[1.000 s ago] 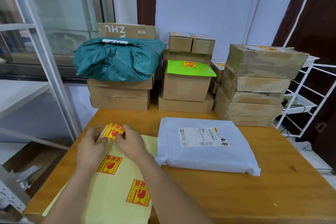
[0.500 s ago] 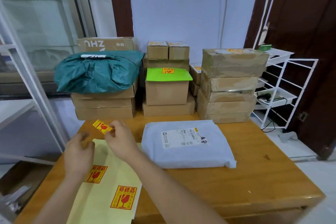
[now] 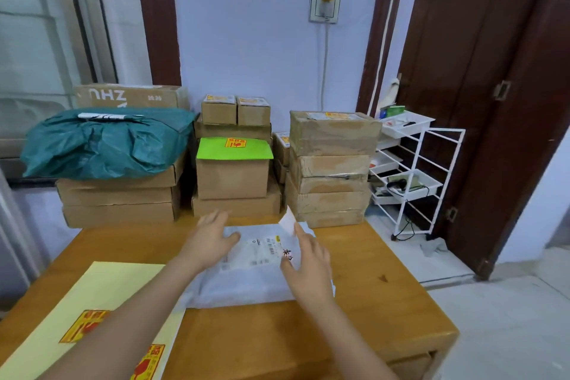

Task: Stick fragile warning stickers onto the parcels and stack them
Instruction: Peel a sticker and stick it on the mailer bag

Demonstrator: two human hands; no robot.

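A white poly-bag parcel (image 3: 246,284) with a printed shipping label lies on the wooden table (image 3: 385,311). My left hand (image 3: 211,242) rests flat on its far left part, fingers straight. My right hand (image 3: 308,265) lies over its right side, fingers straight and thumb apart. A small white-backed fragile sticker (image 3: 289,220) stands up at my right fingertips by the parcel's far edge. The yellow backing sheet (image 3: 123,287) lies at the front left with two red-and-yellow stickers (image 3: 83,325) partly hidden by my left arm.
Behind the table stand stacks of cardboard boxes (image 3: 330,170). One stack is topped by a green bag (image 3: 101,145), and a middle box has a bright green sheet (image 3: 234,149) bearing a sticker. A white wire shelf (image 3: 413,176) stands at the right, next to a dark door.
Both hands left the backing sheet and moved right onto the white parcel. The peeled sticker travelled with my right hand. The camera tilted up and to the right.
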